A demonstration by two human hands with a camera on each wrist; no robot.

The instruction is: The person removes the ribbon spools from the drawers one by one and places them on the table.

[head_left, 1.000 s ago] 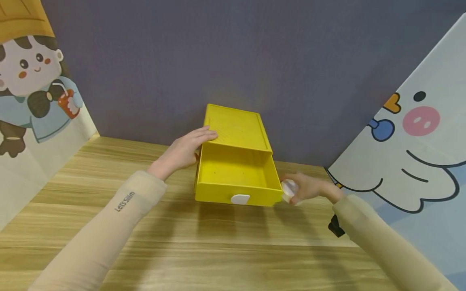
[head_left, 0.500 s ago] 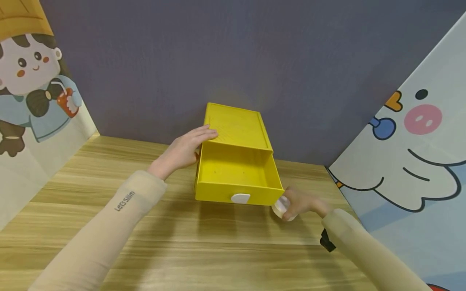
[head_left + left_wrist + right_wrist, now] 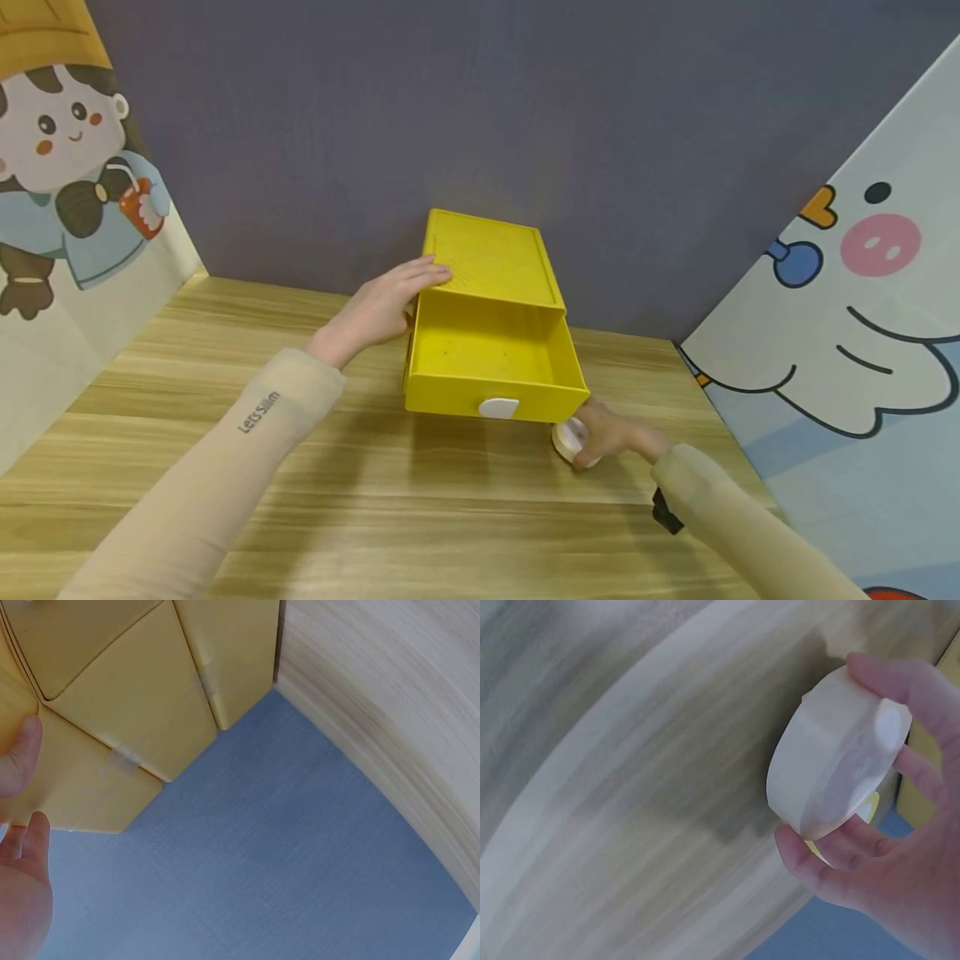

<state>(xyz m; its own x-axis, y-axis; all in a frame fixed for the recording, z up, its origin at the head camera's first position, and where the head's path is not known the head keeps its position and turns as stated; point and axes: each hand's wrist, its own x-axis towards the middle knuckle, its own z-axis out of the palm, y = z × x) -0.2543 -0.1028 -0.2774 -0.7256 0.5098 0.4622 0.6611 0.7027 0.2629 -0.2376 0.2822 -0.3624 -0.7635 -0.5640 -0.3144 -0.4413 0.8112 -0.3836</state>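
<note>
A yellow drawer unit [image 3: 495,262] stands against the dark wall, its top drawer [image 3: 495,342] pulled out with nothing visible inside. My left hand [image 3: 378,304] rests on the unit's upper left corner, fingers laid straight over the top and thumb down the side. In the left wrist view only part of the left hand [image 3: 22,892] shows, touching the yellow unit [image 3: 142,705]. Just below the drawer's right front corner, my right hand [image 3: 615,433] grips a thick round white disc [image 3: 567,440] by its rim. The disc [image 3: 832,750] is tilted close over the table; contact cannot be told.
A wood-grain tabletop [image 3: 480,517] lies under the unit. Dark wall [image 3: 480,108] rises behind it, with cartoon-printed panels on the left [image 3: 67,175] and right [image 3: 870,333]. A white handle [image 3: 498,408] sits on the drawer front.
My right hand has moved the white disc down, left and toward me, from beside the drawer's right corner to below it. The left hand stays on the unit.
</note>
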